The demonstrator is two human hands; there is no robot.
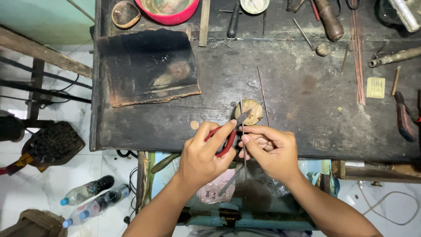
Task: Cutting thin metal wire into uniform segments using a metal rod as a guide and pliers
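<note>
My left hand (202, 154) grips red-handled pliers (228, 136), whose dark jaws point up and right at a thin metal wire (241, 115). My right hand (268, 149) pinches that wire just below the jaws; the wire runs upright, its top over a small round wooden block (254, 112) and its lower end passing behind my fingers. Both hands meet at the near edge of a dark, worn workbench (285, 87).
A scorched dark slab (147, 66) lies on the bench's left. At the back stand a red bowl (169, 11), a small dish (125, 14) and several hand tools. Thin rods (358, 57) and red-handled cutters (405, 120) lie at right. Plastic bottles (90, 199) lie on the floor.
</note>
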